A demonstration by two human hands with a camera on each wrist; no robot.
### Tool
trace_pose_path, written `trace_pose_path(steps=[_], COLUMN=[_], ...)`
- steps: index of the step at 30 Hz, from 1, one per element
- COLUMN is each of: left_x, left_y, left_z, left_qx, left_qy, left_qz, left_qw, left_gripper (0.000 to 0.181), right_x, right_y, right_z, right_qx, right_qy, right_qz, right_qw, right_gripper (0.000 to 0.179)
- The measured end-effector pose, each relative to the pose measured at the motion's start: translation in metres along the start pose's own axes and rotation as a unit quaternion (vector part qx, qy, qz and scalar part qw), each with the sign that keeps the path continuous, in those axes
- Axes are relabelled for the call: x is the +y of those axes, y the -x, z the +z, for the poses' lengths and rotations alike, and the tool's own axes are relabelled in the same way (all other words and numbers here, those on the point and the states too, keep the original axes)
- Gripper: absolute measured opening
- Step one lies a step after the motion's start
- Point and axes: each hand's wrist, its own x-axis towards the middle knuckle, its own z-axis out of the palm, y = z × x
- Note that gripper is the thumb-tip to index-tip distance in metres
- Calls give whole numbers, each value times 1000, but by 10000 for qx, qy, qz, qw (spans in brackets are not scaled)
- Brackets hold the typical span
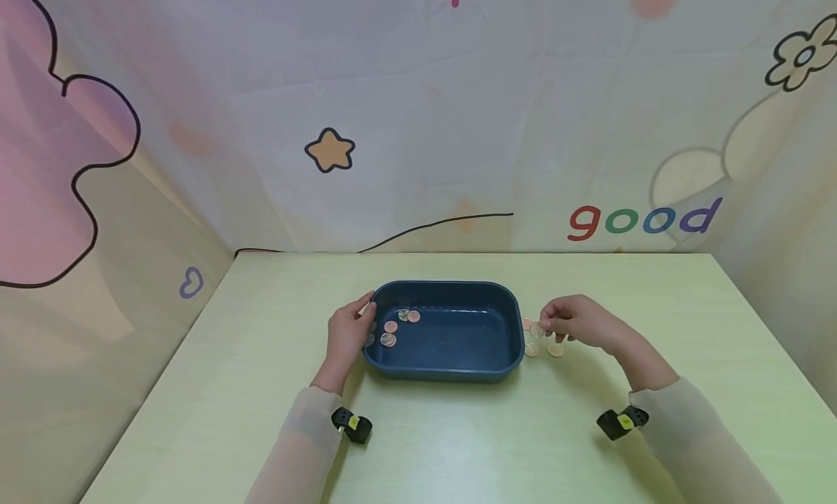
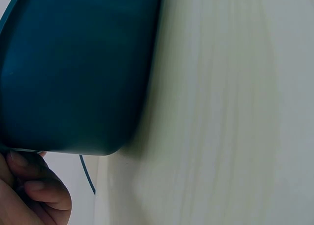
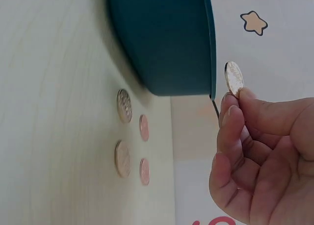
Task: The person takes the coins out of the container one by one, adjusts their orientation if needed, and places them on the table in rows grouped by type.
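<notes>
A dark blue rectangular tray (image 1: pixel 445 373) stands on the table, with several coins (image 1: pixel 390 327) lying in its left part. My left hand (image 1: pixel 349 337) grips the tray's left end at the rim; the left wrist view catches its bent fingers (image 2: pixel 49 193) beside the tray's corner. Off the tray's right end, my right hand (image 1: pixel 582 322) pinches one coin (image 3: pixel 234 78) between thumb and fingertips. In the right wrist view this coin is held up on edge near the rim. Below it several more coins (image 3: pixel 122 159) lie flat on the table, silvery and copper-toned.
The pale wood-grain table (image 1: pixel 431 446) runs back to a printed cloth backdrop (image 1: pixel 418 126), which also hangs at both sides. Small black wrist cameras (image 1: pixel 353 425) sit on both sleeves.
</notes>
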Motion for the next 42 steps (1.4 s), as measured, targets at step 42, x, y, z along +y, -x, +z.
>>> trace_pose_path(steps=[42], left_x=[2], left_y=[1], left_z=[-1], left_qx=[62], left_qy=[-74], left_qz=[17], left_qw=[10000], left_gripper=[37], right_x=[61], right_y=[16], right_z=[-18], right_qx=[-3], right_qy=[589], right_qz=[990], right_qw=[9933], right_gripper=[13])
